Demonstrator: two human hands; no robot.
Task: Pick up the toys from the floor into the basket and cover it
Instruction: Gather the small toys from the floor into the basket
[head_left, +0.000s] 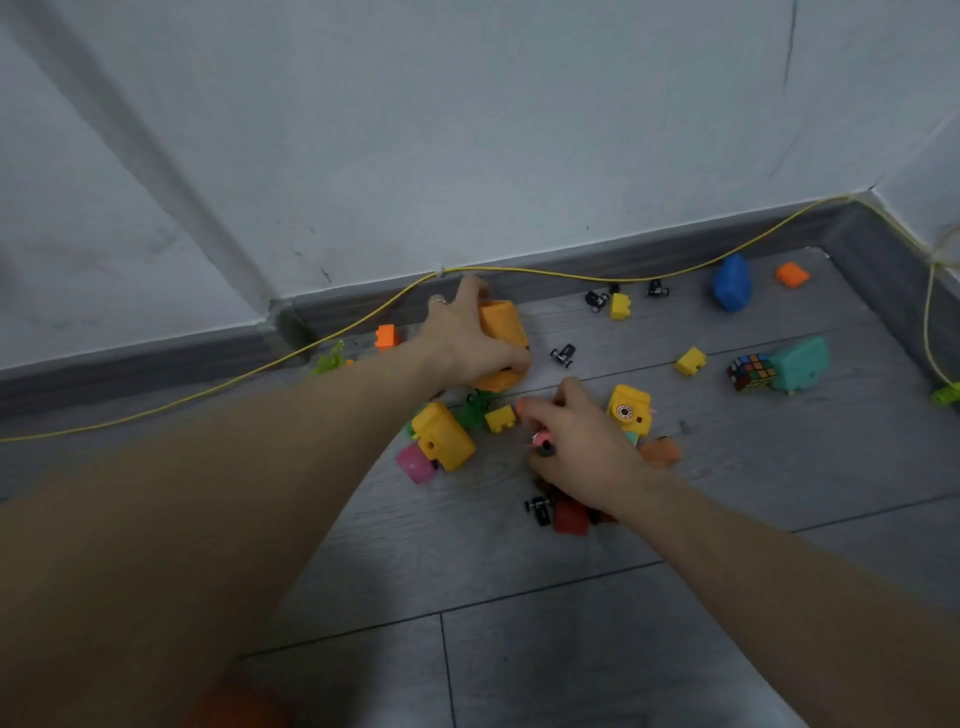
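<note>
On the floor: toys lay all over the grey floor (519, 649) by the wall.
Left hand: your left hand (462, 338) gripped an orange block (501, 325).
Right hand: your right hand (576, 447) pinched a small pink toy (543, 441).
Nearby: a yellow block (444, 436) and a yellow camera (631, 408) lay close.
Far right: a blue toy (731, 283), a cube (750, 370).

there's a yellow cable (322, 340) running along the grey skirting board (597, 262) at the far side, white wall (467, 130) above it, grey plank floor (519, 623) under me
</note>
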